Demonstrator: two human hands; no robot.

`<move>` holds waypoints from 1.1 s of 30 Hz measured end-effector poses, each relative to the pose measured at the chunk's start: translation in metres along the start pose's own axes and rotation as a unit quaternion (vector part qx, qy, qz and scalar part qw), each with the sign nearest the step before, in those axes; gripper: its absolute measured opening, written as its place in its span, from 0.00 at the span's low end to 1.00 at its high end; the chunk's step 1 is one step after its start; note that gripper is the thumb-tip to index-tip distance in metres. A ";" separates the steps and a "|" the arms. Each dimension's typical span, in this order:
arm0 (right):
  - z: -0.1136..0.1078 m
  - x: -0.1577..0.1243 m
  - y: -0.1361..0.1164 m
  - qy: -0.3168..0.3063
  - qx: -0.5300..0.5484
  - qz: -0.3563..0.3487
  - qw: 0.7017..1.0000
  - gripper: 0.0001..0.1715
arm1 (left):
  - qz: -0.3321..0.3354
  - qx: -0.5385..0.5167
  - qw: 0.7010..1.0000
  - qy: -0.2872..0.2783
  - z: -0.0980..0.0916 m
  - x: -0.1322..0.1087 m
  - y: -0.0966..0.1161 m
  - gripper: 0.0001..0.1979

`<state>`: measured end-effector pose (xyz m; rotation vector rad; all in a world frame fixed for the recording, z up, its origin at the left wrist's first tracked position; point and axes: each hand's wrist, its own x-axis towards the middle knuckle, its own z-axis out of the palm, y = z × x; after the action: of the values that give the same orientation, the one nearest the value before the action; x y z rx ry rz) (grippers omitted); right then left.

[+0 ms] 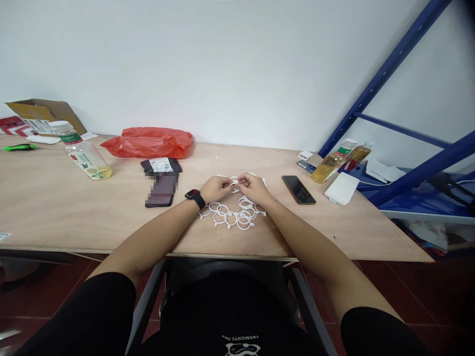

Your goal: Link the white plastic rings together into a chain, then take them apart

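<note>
Above the middle of the tabletop, my left hand [215, 189] and my right hand [254, 189] meet fingertip to fingertip. Both pinch a small white plastic piece [235, 183], which looks like the clip end of a white curtain ring; the fingers partly cover it. Between my forearms, several white curtain rings [230, 218] with small clips lie in a loose, overlapping heap. More white rings lie just behind my hands, mostly hidden by them. A black smartwatch [195, 197] is on my left wrist.
To the left are a red plastic bag [148, 143], a dark package [161, 183], a tilted bottle [87, 157], a green-and-black cutter [19, 147] and a cardboard box [55, 112]. A phone [299, 190], a white case [342, 188] and a drink bottle [332, 163] are right, near a blue rack [386, 64].
</note>
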<state>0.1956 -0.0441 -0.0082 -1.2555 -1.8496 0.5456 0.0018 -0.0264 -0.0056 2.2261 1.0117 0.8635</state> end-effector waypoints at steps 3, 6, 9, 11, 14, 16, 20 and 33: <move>0.000 -0.002 -0.004 -0.030 0.029 -0.015 0.999 0.14 | 0.005 0.000 1.000 0.000 -0.001 0.000 -0.001 0.15; -0.002 -0.004 -0.008 -0.034 0.024 -0.023 0.999 0.13 | 0.013 -0.007 1.000 -0.004 -0.002 -0.001 0.000 0.16; -0.003 -0.003 -0.009 -0.026 0.022 -0.020 0.999 0.13 | 0.009 -0.013 1.000 -0.001 -0.003 -0.001 0.001 0.17; -0.002 -0.002 -0.008 -0.021 0.030 -0.013 0.999 0.14 | 0.008 -0.016 1.000 0.004 -0.002 -0.001 0.001 0.17; 0.000 0.000 -0.004 -0.005 0.051 0.003 0.999 0.13 | 0.028 -0.013 1.000 0.005 0.000 -0.001 0.001 0.18; 0.002 0.002 -0.002 0.007 0.064 0.013 0.998 0.12 | 0.046 0.002 0.999 0.000 0.001 -0.001 0.002 0.18; 0.003 0.004 -0.001 0.017 0.078 0.012 0.997 0.09 | 0.063 0.027 0.998 -0.004 0.003 -0.001 0.007 0.17; -0.013 0.008 0.006 -0.020 0.119 0.008 0.993 0.20 | -0.040 -0.150 0.987 0.041 -0.001 0.006 -0.001 0.20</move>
<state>0.2080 -0.0357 -0.0021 -1.1083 -1.7501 0.7808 0.0038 -0.0209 -0.0034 1.8991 0.9315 1.0057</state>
